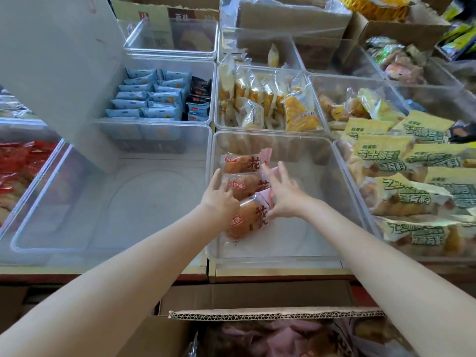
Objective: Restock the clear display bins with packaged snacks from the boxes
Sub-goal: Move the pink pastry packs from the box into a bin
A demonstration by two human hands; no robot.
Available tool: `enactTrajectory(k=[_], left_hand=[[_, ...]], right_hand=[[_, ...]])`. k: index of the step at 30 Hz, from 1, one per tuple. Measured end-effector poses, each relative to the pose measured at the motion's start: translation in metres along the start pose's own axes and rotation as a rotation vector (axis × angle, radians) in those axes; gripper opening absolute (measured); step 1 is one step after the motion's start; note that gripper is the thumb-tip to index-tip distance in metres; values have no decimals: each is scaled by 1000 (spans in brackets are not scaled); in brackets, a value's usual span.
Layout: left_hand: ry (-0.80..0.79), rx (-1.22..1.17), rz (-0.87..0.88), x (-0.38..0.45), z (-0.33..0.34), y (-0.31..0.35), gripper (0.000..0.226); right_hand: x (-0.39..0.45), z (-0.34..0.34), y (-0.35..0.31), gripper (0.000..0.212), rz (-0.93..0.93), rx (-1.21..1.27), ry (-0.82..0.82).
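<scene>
Clear plastic bins are crowding the whole surface, edge to edge. In the centre of the frame, three pink-wrapped bread packs (248, 189) are lying in a row along the left side of one clear bin (334, 202). The left hand (219, 199) is touching them with curled fingers; the right hand (282, 194) is pressing the nearest pack with spread fingers. An open cardboard box (270, 315) is sitting at bottom centre, and yellow snack packs (401, 161) are filling the bin at right.
</scene>
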State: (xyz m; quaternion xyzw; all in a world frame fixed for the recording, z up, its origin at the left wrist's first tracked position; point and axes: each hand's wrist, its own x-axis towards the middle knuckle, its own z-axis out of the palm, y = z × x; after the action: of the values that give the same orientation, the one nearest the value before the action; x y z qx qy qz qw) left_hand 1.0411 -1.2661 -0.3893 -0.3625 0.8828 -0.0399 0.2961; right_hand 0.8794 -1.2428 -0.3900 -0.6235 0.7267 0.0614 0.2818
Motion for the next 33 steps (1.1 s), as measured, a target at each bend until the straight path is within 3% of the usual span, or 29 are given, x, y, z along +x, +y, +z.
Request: enactTrajectory(k=[3,6,14,17,20,24,26,29,30,32,33], left_hand=[[48,33,-25,3,1,2,51],[104,43,-45,5,4,-3,48],[201,-152,-87,-14,-9,-7,49],[302,-293,-92,-40,-19,-1,48],[495,-478,-55,-73,-32,7,40],[905,-601,219,-127,-31,22,31],[975,-537,356,-156,-24,34,26],[963,-374,536,-189,-4,54,24],[892,-338,593,-198,4,61,23],[589,-279,618,-214,20,73,26],[356,-233,537,-221,25,76,29]], right_hand=[[2,9,-9,124,-59,-223,-58],[9,25,-20,121,-30,-232,-6],[-3,18,-29,98,-39,-321,29],[-33,-1,-36,76,-104,-351,153],[-79,-24,-45,42,-311,-168,289],[-151,-34,-42,18,-576,95,486],[-186,-26,-40,16,-616,123,545],[-219,-2,-41,15,-694,130,469],[-225,10,-41,15,-716,91,388],[-232,35,-43,17,-710,-51,169],[-234,48,-44,18,-701,-139,74]])
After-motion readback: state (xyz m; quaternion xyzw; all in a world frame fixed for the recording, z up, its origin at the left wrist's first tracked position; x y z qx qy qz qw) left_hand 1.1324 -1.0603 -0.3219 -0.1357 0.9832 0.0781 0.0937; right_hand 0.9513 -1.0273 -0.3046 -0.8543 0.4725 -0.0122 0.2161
